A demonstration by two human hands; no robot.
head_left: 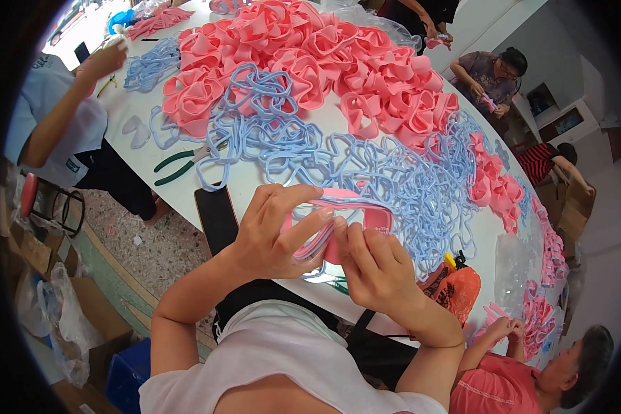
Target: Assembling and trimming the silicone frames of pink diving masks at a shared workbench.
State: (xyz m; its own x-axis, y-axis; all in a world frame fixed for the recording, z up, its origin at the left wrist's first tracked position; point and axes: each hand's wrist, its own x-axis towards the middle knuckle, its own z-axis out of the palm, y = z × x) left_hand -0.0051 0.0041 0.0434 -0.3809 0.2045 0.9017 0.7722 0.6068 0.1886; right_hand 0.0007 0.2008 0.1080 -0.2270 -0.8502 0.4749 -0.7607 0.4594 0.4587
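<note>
Both hands (fingers curled) grip a pink-and-blue band.

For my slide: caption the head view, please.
Left hand and right hand hold a pink-and-blue band at a table piled with pink bands and blue loops.

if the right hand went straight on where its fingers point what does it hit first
The right hand would probably meet the pink band it is holding first, with the left hand just beyond; exact depth between them is unclear.
</note>
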